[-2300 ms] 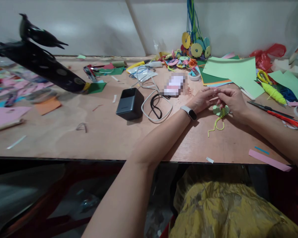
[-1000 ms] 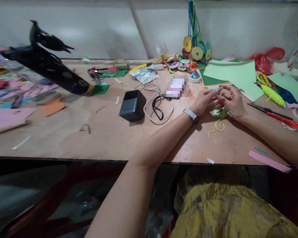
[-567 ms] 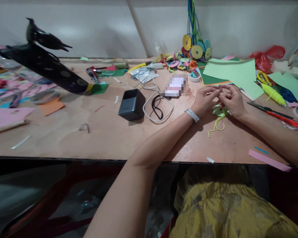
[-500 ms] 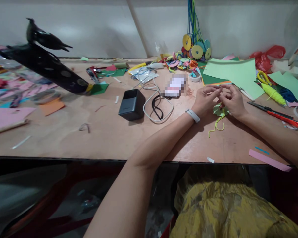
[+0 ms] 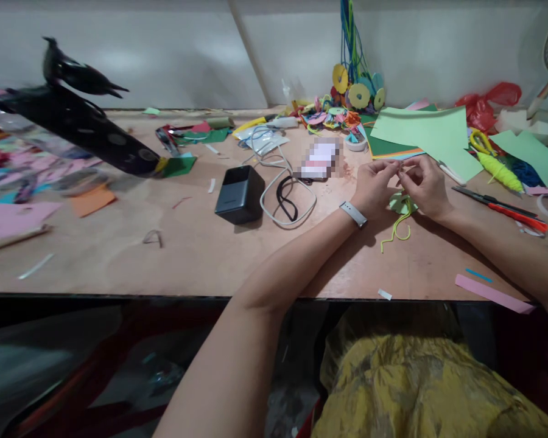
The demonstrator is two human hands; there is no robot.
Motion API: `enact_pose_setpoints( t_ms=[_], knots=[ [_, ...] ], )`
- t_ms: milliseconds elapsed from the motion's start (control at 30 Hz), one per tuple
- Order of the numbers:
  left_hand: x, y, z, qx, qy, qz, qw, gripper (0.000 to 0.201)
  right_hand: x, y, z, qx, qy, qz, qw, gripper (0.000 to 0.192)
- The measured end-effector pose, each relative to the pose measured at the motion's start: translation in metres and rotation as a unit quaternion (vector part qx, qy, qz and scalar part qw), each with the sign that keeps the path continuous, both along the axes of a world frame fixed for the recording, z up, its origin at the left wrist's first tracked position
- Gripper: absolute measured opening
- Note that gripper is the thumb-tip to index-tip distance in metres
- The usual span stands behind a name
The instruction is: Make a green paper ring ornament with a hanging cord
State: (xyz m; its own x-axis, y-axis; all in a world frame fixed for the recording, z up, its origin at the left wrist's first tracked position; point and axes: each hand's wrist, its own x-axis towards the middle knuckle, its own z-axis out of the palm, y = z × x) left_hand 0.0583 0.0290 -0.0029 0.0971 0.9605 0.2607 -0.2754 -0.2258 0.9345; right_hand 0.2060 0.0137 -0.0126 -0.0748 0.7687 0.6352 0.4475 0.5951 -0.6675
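My left hand (image 5: 375,185), a white band on its wrist, and my right hand (image 5: 424,185) meet fingertip to fingertip at the middle right of the wooden table (image 5: 201,243). Between them they pinch a thin yellow-green string (image 5: 395,228) whose loose end curls on the table toward me. A small light green paper cutout (image 5: 399,204) lies under the fingers, threaded on that string. What exactly sits between the fingertips is too small to tell.
Green paper sheets (image 5: 422,131) lie behind the hands. Red-handled scissors (image 5: 506,210) and a yellow-green yarn cone (image 5: 500,170) sit to the right. A black power bank (image 5: 238,194) with white cable (image 5: 278,182) lies left. Coloured paper discs (image 5: 356,94) hang at the wall. A pink strip (image 5: 493,293) rests by the edge.
Both hands stayed together over the green cutout, the fingers working the string with small motions. The view shifted slightly; nothing else on the table moved.
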Motion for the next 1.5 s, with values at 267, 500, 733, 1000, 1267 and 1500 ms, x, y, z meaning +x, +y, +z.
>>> enact_pose_setpoints(
  t_ms=[267, 500, 733, 1000, 1267, 1500],
  knots=[
    [-0.001, 0.002, -0.001, 0.019, 0.025, 0.01, 0.999, 0.023, -0.001, 0.001, 0.001, -0.001, 0.001, 0.005, 1.0, 0.026],
    [-0.011, 0.015, 0.016, 0.041, 0.061, 0.043, 0.996, 0.023, 0.002, -0.003, 0.011, -0.016, -0.028, -0.021, 0.999, 0.012],
    [-0.012, 0.006, 0.035, 0.086, 0.075, -0.006, 0.993, 0.023, 0.006, 0.003, 0.02, -0.077, 0.033, 0.048, 0.995, 0.021],
    [-0.013, 0.005, 0.039, 0.084, 0.037, -0.02, 0.996, 0.021, 0.003, -0.001, 0.028, -0.121, 0.05, 0.095, 0.987, 0.027],
    [-0.008, 0.014, 0.014, -0.175, 0.011, -0.091, 0.98, 0.022, 0.008, 0.011, 0.023, -0.101, 0.092, 0.043, 0.99, 0.022],
    [-0.018, 0.006, 0.008, -0.107, 0.168, -0.198, 0.96, 0.019, 0.015, 0.029, 0.006, -0.039, 0.116, -0.002, 0.992, 0.037]
  ],
)
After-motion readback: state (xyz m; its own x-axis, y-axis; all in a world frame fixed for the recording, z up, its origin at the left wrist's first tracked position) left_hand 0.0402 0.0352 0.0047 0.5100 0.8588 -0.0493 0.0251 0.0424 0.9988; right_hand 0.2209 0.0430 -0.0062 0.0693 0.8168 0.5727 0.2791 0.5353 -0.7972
